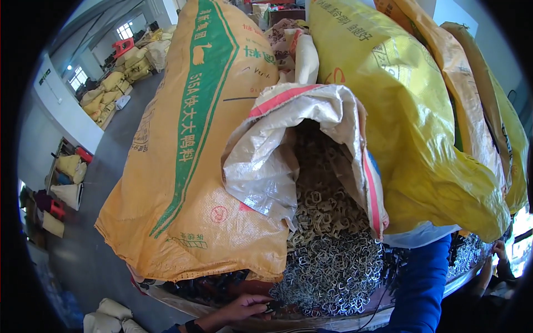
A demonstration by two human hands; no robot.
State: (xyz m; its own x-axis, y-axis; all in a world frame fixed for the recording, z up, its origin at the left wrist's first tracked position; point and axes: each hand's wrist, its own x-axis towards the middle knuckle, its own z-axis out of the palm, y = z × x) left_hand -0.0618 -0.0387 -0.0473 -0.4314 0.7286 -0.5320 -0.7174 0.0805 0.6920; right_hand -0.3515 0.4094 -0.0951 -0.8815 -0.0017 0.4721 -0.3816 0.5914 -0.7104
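Note:
At the near edge of the table, my left hand (247,307) is closed in a pinch on a small dark piece (271,306), too small to make out its kind. Just right of it lies a heap of small silver metal buckles or rings (336,272). Duller, brass-toned ones (322,213) spill from the mouth of a white woven sack with red stripes (261,161). My right arm, in a blue sleeve (425,283), reaches forward past the heap. Its far end goes under the yellow sack (444,183) and pale plastic, so my right hand is hidden.
A large orange woven sack (222,238) lies left of the heap, with dark small parts (214,286) under its near edge. More sacks stand at the right. Another person's hand (500,251) is by silver pieces at far right. Filled sacks (105,89) line the wall.

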